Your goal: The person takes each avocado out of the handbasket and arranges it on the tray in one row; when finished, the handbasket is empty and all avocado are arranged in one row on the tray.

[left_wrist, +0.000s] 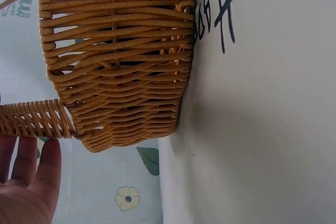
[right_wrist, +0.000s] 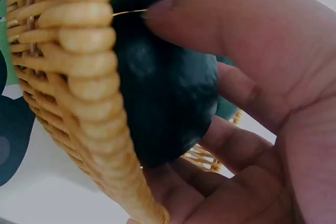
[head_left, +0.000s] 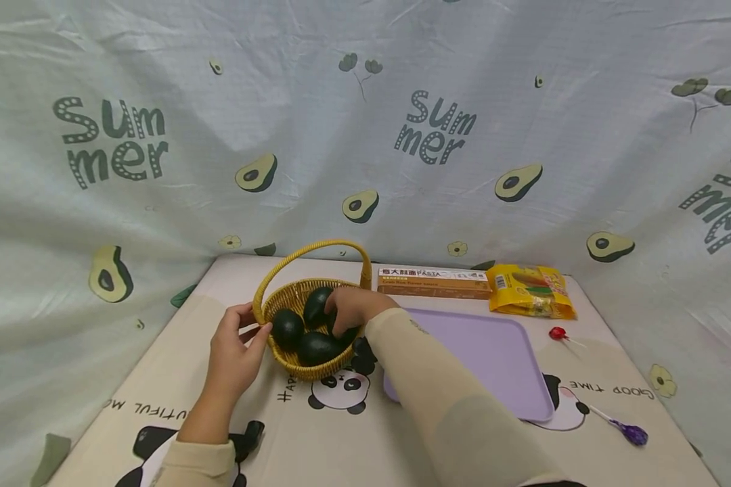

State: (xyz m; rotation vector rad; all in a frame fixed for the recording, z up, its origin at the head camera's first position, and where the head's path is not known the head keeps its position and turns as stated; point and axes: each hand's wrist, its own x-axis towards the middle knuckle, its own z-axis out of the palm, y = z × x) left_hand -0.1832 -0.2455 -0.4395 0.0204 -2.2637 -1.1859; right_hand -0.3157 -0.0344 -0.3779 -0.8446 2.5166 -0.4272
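Observation:
A yellow-brown wicker basket (head_left: 309,373) with an arched handle (head_left: 317,245) stands on the left part of the table. Several dark green avocados (head_left: 288,329) lie inside it. My left hand (head_left: 234,355) pinches the basket where the handle meets the left rim; the left wrist view shows fingers (left_wrist: 47,169) against the handle's base. Reaching in from the right, my right hand (head_left: 359,308) grips an avocado (right_wrist: 163,93) at the basket's right side. The right wrist view has the thumb over it and the fingers curled round its far side, close to the woven rim.
A lilac tray (head_left: 469,358) lies right of the basket, under my right forearm. Behind it are a pasta box (head_left: 434,284) and a yellow packet (head_left: 531,291). A red lollipop (head_left: 558,333) and a purple lollipop (head_left: 633,433) lie on the right. A printed curtain hangs around the table.

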